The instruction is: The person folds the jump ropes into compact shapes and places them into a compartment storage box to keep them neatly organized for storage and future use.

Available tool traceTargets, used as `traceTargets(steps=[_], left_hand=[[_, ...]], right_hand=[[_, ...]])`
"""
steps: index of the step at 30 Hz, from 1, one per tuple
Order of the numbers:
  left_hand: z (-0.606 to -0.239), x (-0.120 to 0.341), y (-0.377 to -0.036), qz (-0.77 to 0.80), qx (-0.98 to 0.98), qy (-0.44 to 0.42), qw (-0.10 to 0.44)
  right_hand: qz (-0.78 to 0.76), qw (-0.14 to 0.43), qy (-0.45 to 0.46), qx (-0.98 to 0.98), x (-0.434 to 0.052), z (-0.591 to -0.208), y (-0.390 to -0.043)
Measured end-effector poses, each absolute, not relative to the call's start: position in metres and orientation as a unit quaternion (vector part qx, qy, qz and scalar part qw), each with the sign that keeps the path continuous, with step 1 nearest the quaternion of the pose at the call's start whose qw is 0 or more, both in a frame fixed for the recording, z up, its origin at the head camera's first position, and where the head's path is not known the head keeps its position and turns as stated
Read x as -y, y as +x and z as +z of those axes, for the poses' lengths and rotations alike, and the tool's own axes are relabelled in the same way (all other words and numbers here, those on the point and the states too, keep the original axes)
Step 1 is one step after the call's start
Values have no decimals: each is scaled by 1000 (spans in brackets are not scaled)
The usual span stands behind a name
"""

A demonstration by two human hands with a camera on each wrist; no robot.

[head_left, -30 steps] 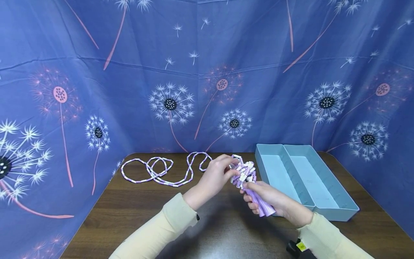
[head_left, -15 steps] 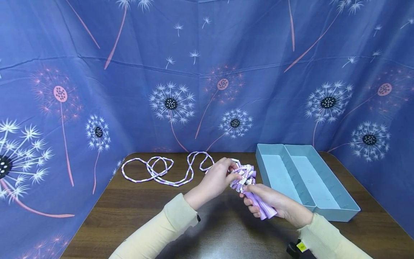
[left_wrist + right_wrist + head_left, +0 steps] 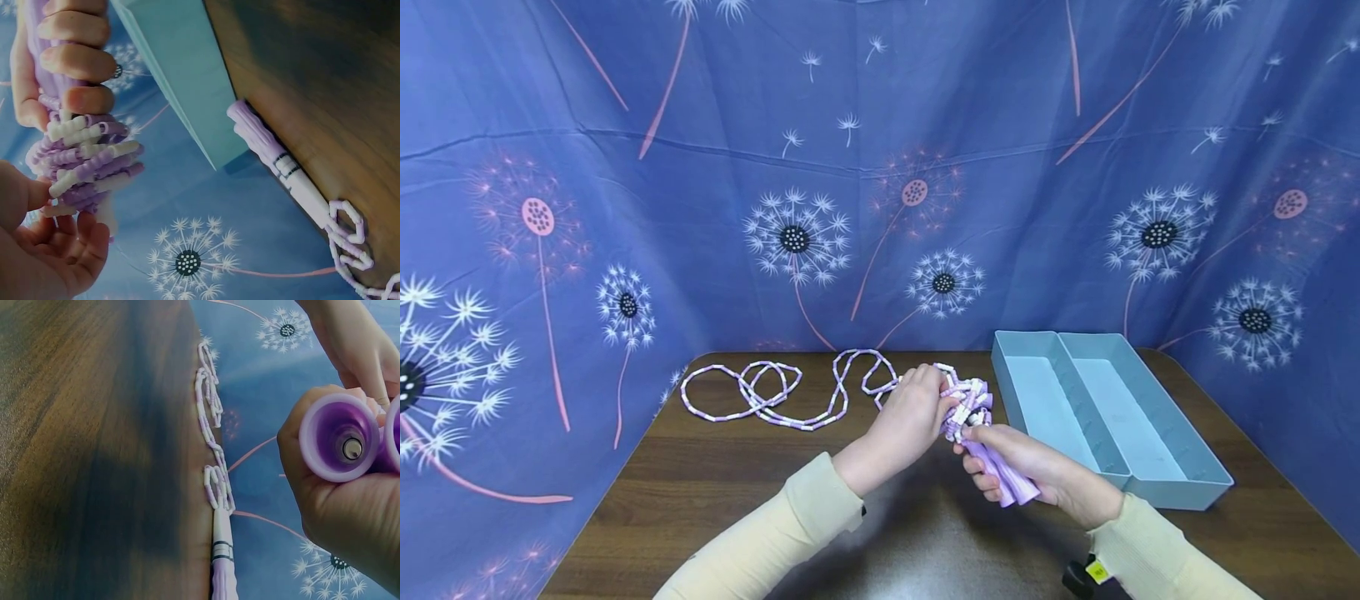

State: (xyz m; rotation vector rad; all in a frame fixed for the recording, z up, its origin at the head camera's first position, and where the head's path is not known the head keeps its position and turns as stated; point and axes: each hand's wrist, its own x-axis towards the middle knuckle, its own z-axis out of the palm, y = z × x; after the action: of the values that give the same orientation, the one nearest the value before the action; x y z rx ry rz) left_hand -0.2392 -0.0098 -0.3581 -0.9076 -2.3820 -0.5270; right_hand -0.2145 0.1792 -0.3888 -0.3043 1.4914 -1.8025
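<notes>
Two light purple handles of a beaded jump rope lie side by side in my right hand, which grips them over the table. The right wrist view shows the hollow end of one handle. Beyond the thumb, the white and purple beaded cord is wound into a thick bundle. My left hand is at the far end of this bundle, thumb and curled fingers pinching the beads. Its fingertips are partly hidden behind the hand in the head view.
A second beaded jump rope lies in loops at the table's back left; its purple and white handle shows in the left wrist view. A blue-green two-compartment tray stands at the right. A patterned blue cloth hangs behind the table.
My left hand has shifted slightly down and turned, its back now facing the head camera more. The right hand keeps its grip on the handles almost in place.
</notes>
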Motion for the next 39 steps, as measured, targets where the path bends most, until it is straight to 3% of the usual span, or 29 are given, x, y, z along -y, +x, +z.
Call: traceTargets(steps=[21, 26, 33, 39], left_hand=[[-366, 10, -242, -141, 793, -387, 449], [-367, 12, -244, -161, 777, -386, 470], [-357, 16, -245, -237, 780, -396, 422], [-347, 26, -246, -293, 791, -452, 291]], right_hand=[[-701, 358, -129, -603, -179, -386, -210], [-696, 359, -129, -608, -176, -384, -208], [-709, 350, -155, -592, -176, -377, -207], [-710, 364, -168, -579, -181, -374, -206]])
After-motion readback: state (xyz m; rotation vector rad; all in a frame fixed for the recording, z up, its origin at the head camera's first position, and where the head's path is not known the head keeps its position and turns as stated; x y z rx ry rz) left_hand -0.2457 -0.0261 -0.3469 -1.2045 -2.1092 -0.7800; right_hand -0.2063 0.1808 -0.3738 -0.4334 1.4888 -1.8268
